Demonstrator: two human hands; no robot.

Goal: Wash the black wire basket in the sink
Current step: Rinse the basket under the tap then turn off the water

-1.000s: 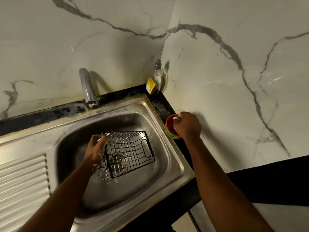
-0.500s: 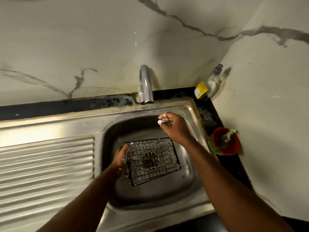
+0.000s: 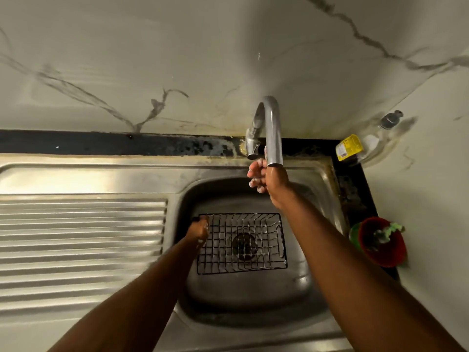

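Gripping black wire basket (image 3: 256, 224) rim, left hand (image 3: 200, 231), right hand (image 3: 271, 179) curled under tap (image 3: 273, 128), apparently empty

Left hand (image 3: 200, 231) gripping black wire basket (image 3: 241, 240) in sink (image 3: 248, 301), soapy right hand (image 3: 269, 177) curled under faucet (image 3: 272, 128)

Dim, warm light from the left: strongest glare on the steel drainboard (image 3: 83, 174), sink bowl (image 3: 248, 295) mostly in shadow. Wide-angle lens bows straight lines toward the edges. Overall soft and grainy, fine detail smeared.
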